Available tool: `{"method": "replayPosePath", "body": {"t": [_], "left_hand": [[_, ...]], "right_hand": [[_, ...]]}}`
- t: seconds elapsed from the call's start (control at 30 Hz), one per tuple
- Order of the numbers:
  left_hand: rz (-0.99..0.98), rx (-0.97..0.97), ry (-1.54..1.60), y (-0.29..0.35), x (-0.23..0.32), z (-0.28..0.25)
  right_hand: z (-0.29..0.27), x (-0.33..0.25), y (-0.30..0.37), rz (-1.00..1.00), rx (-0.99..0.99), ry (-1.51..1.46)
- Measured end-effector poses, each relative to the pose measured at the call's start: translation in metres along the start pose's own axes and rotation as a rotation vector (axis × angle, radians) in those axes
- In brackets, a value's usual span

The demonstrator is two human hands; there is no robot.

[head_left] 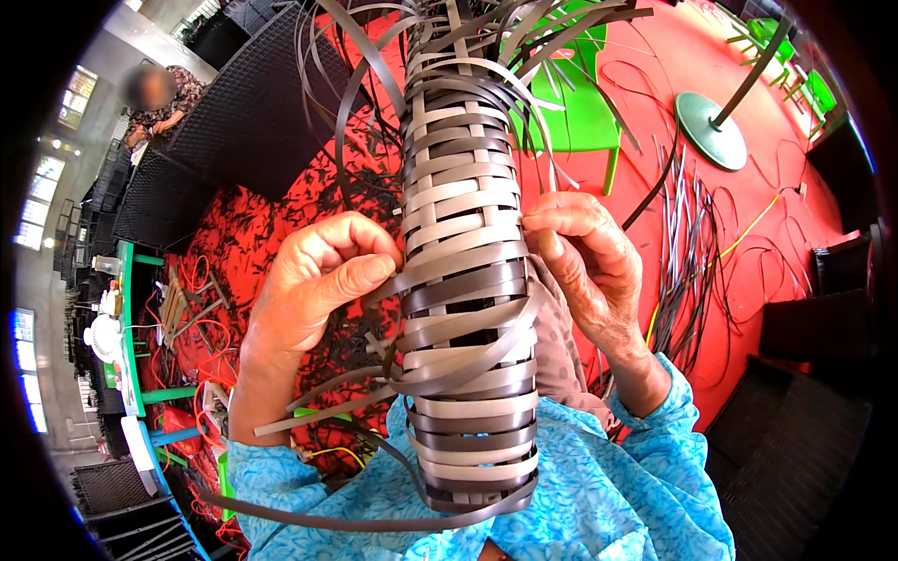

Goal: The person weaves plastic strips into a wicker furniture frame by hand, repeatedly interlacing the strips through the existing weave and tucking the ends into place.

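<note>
A long woven tube [463, 220] of flat grey and dark brown plastic strips runs from my lap up and away from me. Its crosswise bands have narrow gaps between them. My left hand [323, 276] is closed at the tube's left side, thumb and curled forefinger pinching a flat strip at the edge. On the opposite side my right hand [594, 266] pinches a strip at the edge between thumb and forefinger; the fingertips partly hide it. One loose strip [468, 365] slants across the tube below my hands. Many loose strip ends [365, 65] fan out at the far end.
A green chair [580, 103] stands beyond the tube on the red floor [645, 56]. Right lie a bundle of long strips [687, 252] and a round stand base [711, 131]. Dark scraps litter the floor at left, near a green-framed table [131, 327]. Another person [154, 107] sits far left.
</note>
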State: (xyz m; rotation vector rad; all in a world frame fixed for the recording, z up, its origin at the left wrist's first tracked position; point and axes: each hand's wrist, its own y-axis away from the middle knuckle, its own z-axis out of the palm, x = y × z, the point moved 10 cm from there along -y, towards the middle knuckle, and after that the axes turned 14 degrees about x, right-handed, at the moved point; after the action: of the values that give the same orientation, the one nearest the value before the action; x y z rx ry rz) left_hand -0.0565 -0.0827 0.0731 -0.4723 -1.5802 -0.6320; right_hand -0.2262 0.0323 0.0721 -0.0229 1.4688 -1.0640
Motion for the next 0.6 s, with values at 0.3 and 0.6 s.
{"method": "replayPosePath", "body": {"t": [0.3, 0.6], "left_hand": [[0.06, -0.058, -0.359, 0.011, 0.03, 0.006], [0.519, 0.074, -0.589, 0.015, 0.052, 0.012]], "right_hand": [[0.019, -0.022, -0.027, -0.119, -0.152, 0.178], [0.039, -0.033, -0.035, -0.181, -0.299, 0.239]]}}
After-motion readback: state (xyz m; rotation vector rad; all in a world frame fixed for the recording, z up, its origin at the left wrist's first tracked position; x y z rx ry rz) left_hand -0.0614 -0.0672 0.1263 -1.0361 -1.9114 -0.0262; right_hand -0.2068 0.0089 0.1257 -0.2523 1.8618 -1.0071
